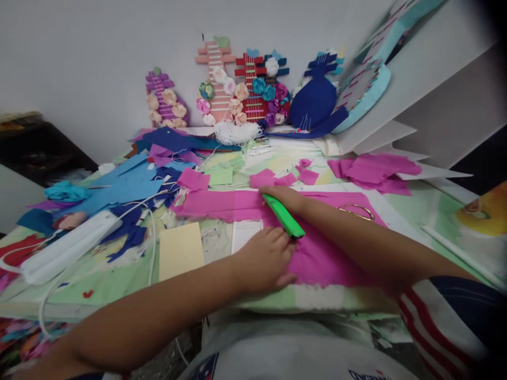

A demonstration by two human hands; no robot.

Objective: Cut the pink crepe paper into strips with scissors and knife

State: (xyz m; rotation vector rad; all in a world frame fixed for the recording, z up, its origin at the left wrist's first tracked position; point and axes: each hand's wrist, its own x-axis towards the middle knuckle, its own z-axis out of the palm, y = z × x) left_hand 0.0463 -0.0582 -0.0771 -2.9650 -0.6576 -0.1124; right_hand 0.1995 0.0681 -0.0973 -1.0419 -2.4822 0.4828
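Note:
My right hand (287, 199) is closed round a long, bright green tool (283, 215) with a dark end; its exact kind is unclear. The tool slants over a pink crepe paper sheet (328, 258), its dark end close to the fingers of my left hand (263, 259). That left hand lies palm down, fingers stretched over the sheet's left edge, holding nothing. A pink strip (217, 205) runs left from beneath my right hand. Gold-handled scissors (358, 212) rest on the pink sheet beyond my right forearm, which partly covers them.
A white power strip (71, 247) and its cord lie left, among blue paper scraps (114, 184). A yellow paper square (180, 247) is near my left forearm. Pink scraps (376, 171) lie at back right. Decorated paper instruments (222, 79) lean on the wall behind white yarn (237, 133).

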